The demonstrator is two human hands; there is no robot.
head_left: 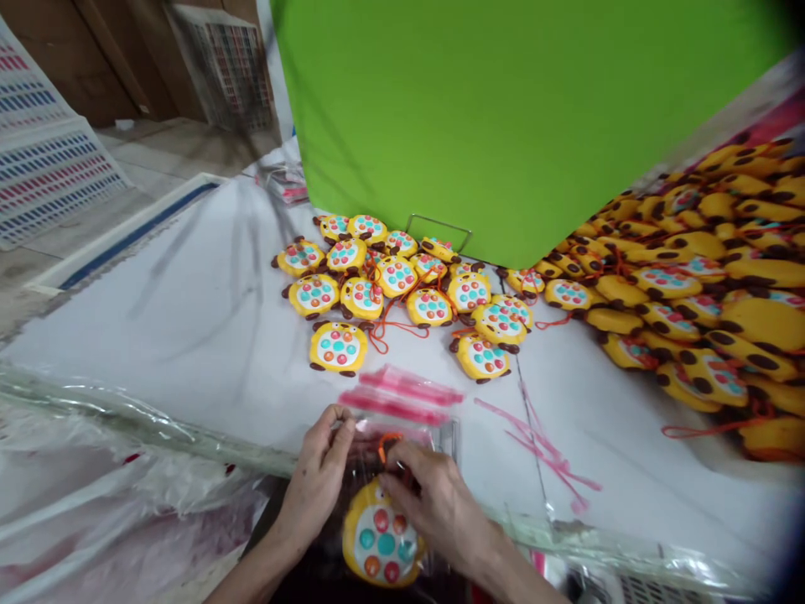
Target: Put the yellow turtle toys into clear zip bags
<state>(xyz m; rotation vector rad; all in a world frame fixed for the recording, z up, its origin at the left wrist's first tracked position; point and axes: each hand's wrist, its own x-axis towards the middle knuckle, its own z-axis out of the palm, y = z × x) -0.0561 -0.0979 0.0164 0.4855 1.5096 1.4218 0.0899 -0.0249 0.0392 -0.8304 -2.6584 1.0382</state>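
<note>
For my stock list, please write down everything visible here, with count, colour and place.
table: one, white, centre
held toy: one, yellow with white belly, bottom centre
plastic bag: one, clear, apparently around the held toy
cord: one, orange, above the held toy
loose toys: about eighteen, yellow, middle of the table
toy pile: too many to count, mostly yellow, right
pink strips: several, pink, near part of the table
panel: one, green, behind the loose toys
wire frame: one, grey, at the panel's lower edge
slotted crates: at least two, white with red and blue, upper left
left hand: one, bare, at the bag's edge
right hand: one, bare, at the cord
</note>
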